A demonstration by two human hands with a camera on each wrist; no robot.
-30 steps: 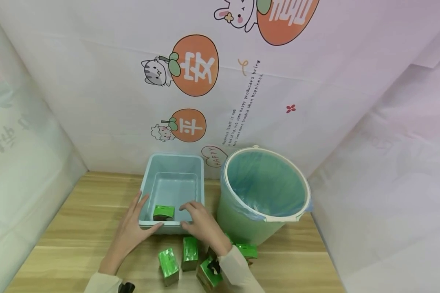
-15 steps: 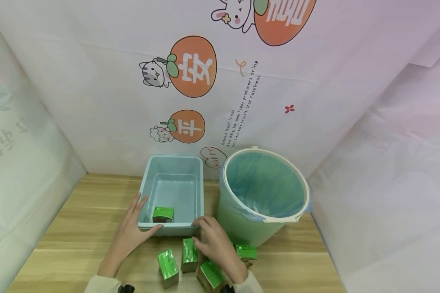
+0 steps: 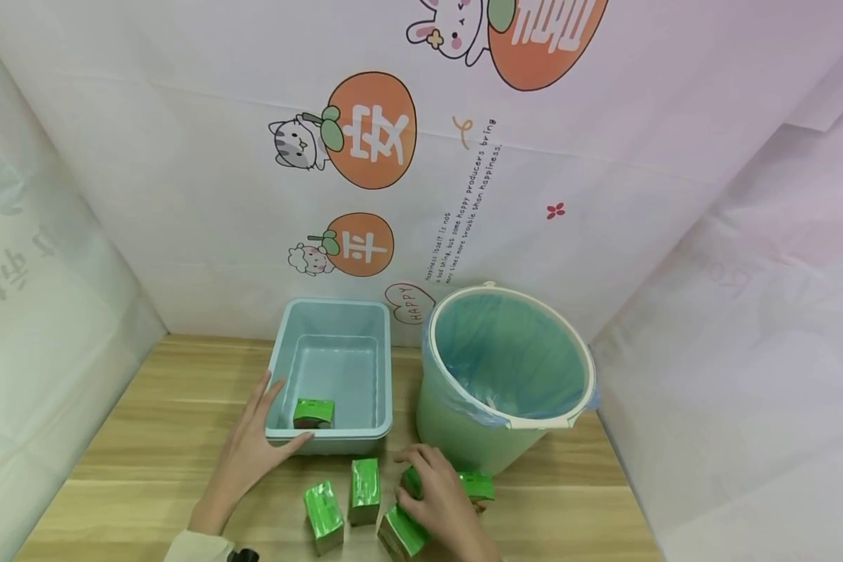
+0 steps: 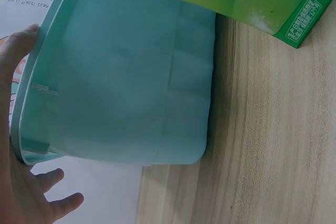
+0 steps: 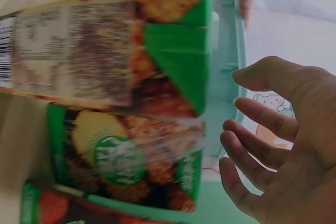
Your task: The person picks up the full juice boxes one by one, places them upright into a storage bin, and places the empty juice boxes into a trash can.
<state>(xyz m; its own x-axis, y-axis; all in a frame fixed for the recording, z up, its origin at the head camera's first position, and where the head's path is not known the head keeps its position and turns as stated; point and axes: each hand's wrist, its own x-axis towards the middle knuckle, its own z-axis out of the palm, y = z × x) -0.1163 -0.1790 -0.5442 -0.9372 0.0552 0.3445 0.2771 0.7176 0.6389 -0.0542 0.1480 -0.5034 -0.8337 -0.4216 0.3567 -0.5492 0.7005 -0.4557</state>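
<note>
My left hand (image 3: 247,446) rests on the front left corner of a light blue plastic basin (image 3: 333,445), fingers spread and thumb along the front rim. Inside it, near that corner, lies a small green-topped carton (image 3: 314,412). My right hand (image 3: 437,493) is over a group of similar cartons right of the basin, fingers loosely bent. In the right wrist view nothing lies between those fingers, and a carton (image 5: 100,53) with a barcode stands beside them. Partly under the hand are a carton (image 3: 403,532) and another carton (image 3: 411,481).
In front of the basin stand a carton (image 3: 364,492) and, further left, a slightly turned carton (image 3: 324,517). A green trash bin (image 3: 464,425) with a blue liner stands on the right, with a carton (image 3: 478,485) at its base. A printed cloth (image 3: 218,195) hangs behind the wooden table (image 3: 126,468).
My right hand has drawn back from the basin's right front edge, moving right and toward me over the cartons. My left hand has stayed at the basin's corner.
</note>
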